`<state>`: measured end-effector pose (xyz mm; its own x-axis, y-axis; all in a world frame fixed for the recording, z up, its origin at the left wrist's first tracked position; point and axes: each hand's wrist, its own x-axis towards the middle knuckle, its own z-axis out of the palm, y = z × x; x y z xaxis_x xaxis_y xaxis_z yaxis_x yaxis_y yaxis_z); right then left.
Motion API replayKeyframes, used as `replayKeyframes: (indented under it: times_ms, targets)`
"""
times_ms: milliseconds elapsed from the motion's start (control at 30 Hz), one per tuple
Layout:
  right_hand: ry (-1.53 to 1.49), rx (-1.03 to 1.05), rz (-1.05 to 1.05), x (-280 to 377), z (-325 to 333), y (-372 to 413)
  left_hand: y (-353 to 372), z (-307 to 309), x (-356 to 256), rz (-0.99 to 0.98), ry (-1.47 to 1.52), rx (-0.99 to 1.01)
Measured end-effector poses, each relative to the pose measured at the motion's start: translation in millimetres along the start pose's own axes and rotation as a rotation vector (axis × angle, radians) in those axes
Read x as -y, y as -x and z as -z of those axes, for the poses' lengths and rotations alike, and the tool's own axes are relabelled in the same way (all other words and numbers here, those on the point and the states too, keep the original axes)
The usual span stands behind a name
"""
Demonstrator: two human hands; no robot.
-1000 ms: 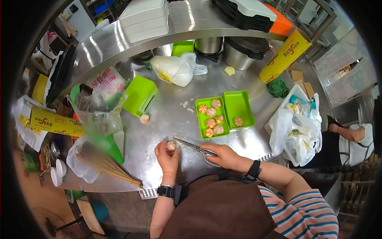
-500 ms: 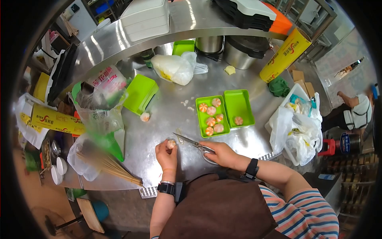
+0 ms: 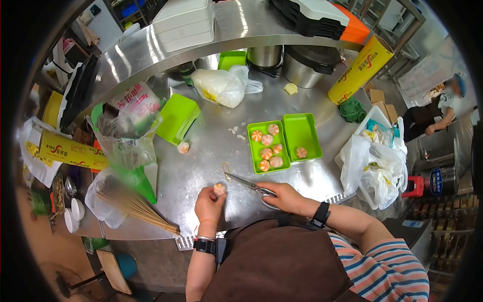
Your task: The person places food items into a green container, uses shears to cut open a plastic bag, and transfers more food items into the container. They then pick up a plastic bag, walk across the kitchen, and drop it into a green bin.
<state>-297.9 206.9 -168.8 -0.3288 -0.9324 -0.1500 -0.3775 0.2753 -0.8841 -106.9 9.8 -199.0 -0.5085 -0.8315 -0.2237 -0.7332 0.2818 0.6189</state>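
Observation:
Near the table's front edge, my left hand pinches a small orange-and-white ball between its fingers. My right hand is wrapped around the handles of a pair of scissors, whose blades point left. A thin yellowish loop lies on the steel by the scissors' tip. Several similar balls sit in a green tray beyond my hands. A second green tray beside it holds one ball. Another ball rests on the table next to an overturned-looking green container.
At left stand a plastic bag and a bundle of thin sticks. A filled white bag lies at the back, below a steel shelf. A bin of plastic bags is at right; another person stands beyond it.
My left hand has shifted slightly down, turning the ball more upward into view. The scissors have moved slightly right and down. The person at right has moved and turned.

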Motion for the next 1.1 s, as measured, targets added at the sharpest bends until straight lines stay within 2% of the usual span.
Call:
replayKeyframes:
  times_ms: [67, 133, 167, 233, 267, 300, 367, 400, 467, 600, 867, 933, 1067, 1100]
  targets:
    - [-0.018, 0.012, -0.022, 1, 0, 1, 6, 3, -8, 0.069, -0.009, 0.068]
    - [-0.038, 0.033, -0.04, 0, 1, 2, 11, 4, -16, -0.193, -0.001, -0.222]
    - [-0.038, 0.034, -0.041, 1, 1, 3, 9, 2, -14, -0.191, 0.0, -0.221]
    - [-0.067, 0.067, -0.013, 2, 0, 4, 3, -2, -10, -0.27, 0.157, 0.016]
    - [-0.067, 0.068, -0.012, 3, 0, 4, 3, -4, -8, -0.291, 0.118, 0.031]
    - [-0.081, 0.082, -0.012, 4, 0, 5, 3, -4, -10, -0.291, 0.119, 0.031]
    - [-0.093, 0.095, -0.013, 4, 0, 6, 3, -4, -16, -0.127, 0.104, -0.017]
    - [-0.092, 0.093, -0.011, 3, 0, 6, 2, -6, -14, -0.127, 0.105, -0.017]
    - [-0.091, 0.09, -0.008, 3, 0, 5, 0, -10, -10, -0.297, 0.045, -0.214]
    - [-0.11, 0.109, -0.036, 5, 1, 5, -1, -6, -10, -0.229, 0.13, -0.056]
    - [-0.17, 0.102, 0.001, 13, 0, -1, 0, -16, -2, -0.229, 0.166, -0.147]
    - [0.004, 0.131, 0.017, 7, -3, -2, -1, -19, 0, -0.226, 0.164, -0.155]
    - [0.015, 0.155, -0.027, 12, -1, 0, -3, -21, 1, -0.237, 0.163, -0.186]
    - [-0.054, 0.081, 0.028, 15, -2, -1, -2, -21, 2, -0.236, 0.164, -0.187]
